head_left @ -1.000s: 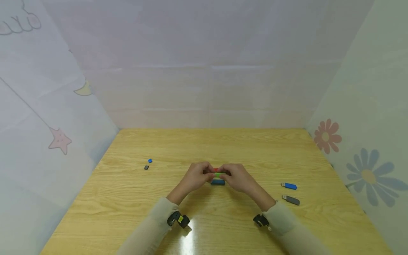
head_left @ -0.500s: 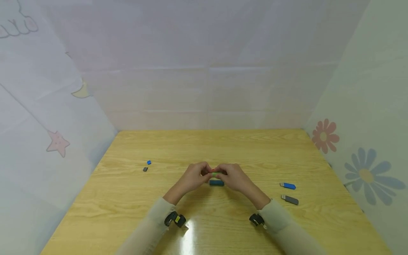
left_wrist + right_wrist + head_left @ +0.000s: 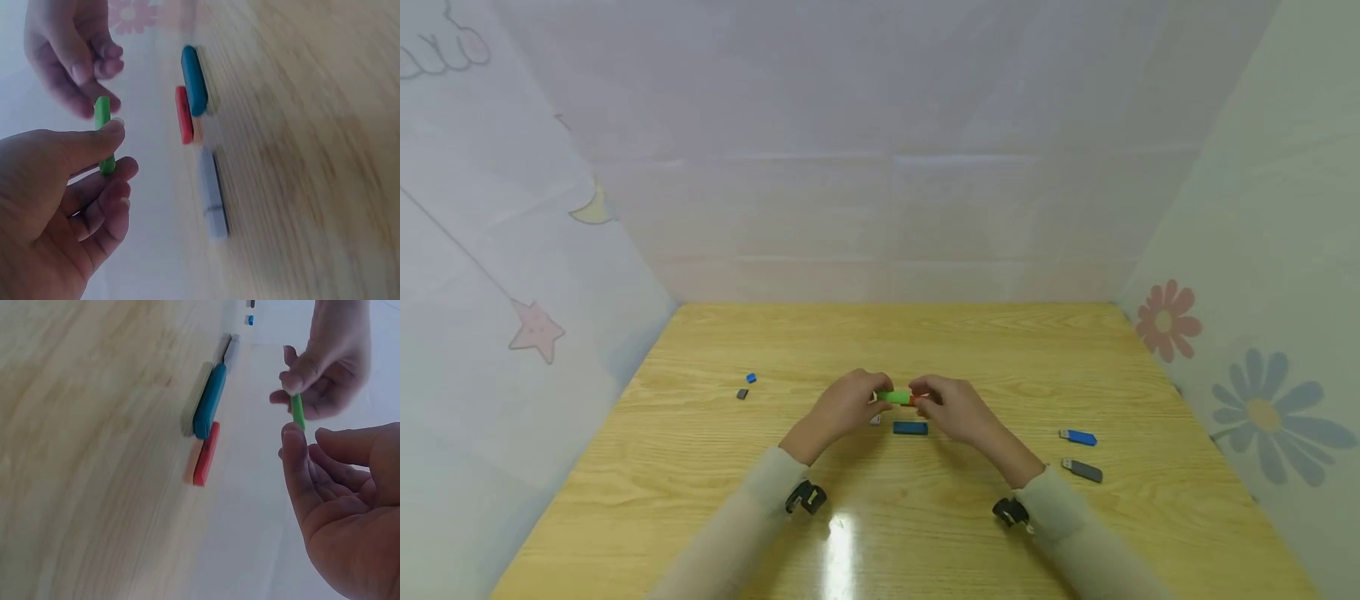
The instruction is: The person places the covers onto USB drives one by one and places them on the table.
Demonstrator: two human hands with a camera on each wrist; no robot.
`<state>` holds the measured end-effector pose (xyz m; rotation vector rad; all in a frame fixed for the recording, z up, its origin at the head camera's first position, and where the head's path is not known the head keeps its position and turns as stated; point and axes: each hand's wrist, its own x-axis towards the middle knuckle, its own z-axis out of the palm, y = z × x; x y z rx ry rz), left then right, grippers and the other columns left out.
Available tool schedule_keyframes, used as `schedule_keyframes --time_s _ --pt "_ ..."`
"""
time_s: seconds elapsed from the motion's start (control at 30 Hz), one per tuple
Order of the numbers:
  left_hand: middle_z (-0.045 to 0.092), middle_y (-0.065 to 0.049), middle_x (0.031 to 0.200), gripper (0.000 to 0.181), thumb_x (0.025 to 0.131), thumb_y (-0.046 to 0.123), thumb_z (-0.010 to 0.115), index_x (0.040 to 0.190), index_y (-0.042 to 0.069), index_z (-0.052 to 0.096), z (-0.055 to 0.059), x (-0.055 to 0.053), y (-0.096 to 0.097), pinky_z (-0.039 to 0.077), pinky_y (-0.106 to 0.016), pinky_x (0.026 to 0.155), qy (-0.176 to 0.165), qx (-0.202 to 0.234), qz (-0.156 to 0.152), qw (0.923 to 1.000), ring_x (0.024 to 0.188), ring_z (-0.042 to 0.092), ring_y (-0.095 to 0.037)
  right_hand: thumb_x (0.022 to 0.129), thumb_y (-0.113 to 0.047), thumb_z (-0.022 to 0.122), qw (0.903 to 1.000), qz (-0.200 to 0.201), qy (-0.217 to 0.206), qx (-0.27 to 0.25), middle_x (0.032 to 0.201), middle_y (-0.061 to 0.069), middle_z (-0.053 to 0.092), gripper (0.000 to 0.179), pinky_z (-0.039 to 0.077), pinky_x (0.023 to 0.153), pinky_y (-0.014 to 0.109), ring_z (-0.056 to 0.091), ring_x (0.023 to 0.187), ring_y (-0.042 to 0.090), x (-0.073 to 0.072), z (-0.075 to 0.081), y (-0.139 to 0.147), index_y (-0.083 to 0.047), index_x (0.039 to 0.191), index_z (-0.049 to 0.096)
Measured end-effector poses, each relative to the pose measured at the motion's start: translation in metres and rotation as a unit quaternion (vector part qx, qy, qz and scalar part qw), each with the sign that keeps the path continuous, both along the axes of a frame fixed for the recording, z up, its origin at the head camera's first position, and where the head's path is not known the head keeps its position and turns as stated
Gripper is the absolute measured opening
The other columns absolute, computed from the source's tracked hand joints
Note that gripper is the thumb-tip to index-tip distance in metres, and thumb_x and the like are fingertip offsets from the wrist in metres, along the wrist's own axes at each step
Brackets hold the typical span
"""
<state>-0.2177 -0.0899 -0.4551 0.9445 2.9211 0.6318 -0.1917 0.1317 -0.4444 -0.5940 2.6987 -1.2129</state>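
My left hand (image 3: pixel 846 402) pinches a slim green USB stick (image 3: pixel 105 140) between thumb and forefinger, above the table. Close by its far end is my right hand (image 3: pixel 958 408), with thumb and forefinger apart and nothing held between them. Whether its forefinger still touches the stick's end, I cannot tell. Below the hands lie a dark teal USB stick (image 3: pixel 910 428), a red one (image 3: pixel 184 115) and a pale grey-white one (image 3: pixel 212 194). In the head view the red one is partly covered by the right fingers, and the pale one by the left hand.
At the right of the wooden table (image 3: pixel 880 342) are a blue USB stick (image 3: pixel 1081 437) and a grey one (image 3: pixel 1084 471), metal plugs bare. Toward the left sit a small blue cap (image 3: pixel 751 378) and a dark grey cap (image 3: pixel 742 394). Cloth-covered walls enclose the back and sides.
Both hands pinched the green stick earlier. The right fingers have let go and spread, while the left hand has shifted slightly left and away with the stick.
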Motion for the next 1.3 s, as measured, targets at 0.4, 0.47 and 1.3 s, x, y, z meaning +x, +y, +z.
schedule_keyframes --time_s 0.4,0.47,1.3 --pt "0.067 -0.001 0.103 0.022 0.090 0.019 0.079 0.109 0.010 0.074 -0.013 -0.013 -0.018 0.054 -0.033 0.085 -0.008 -0.001 0.037 0.9993 0.098 0.061 -0.018 0.101 -0.009 0.062 0.9990 -0.015 0.022 0.035 0.121 0.013 0.070 0.028 0.057 0.087 0.044 0.068 0.104 0.026 0.003 -0.001 0.041 -0.003 0.128 0.065" --pt "0.067 -0.002 0.102 0.022 0.090 0.018 0.079 0.110 0.009 0.074 -0.015 -0.017 -0.016 0.054 -0.033 0.085 -0.025 0.003 0.037 0.9990 0.095 0.062 -0.017 0.101 -0.010 0.061 0.9984 -0.021 0.025 0.045 0.120 0.013 0.070 0.028 0.057 0.088 0.045 0.068 0.104 0.027 0.005 -0.002 0.051 -0.002 0.128 0.066" --pt "0.071 -0.006 0.107 0.021 0.092 0.007 0.073 0.113 0.005 0.074 -0.021 -0.035 -0.017 0.054 -0.039 0.092 -0.115 -0.052 0.097 0.9873 0.101 0.064 -0.022 0.102 -0.012 0.061 0.9916 -0.066 0.009 0.111 0.123 0.024 0.066 0.032 0.058 0.078 0.047 0.066 0.103 0.038 0.037 -0.005 0.164 0.003 0.129 0.063"
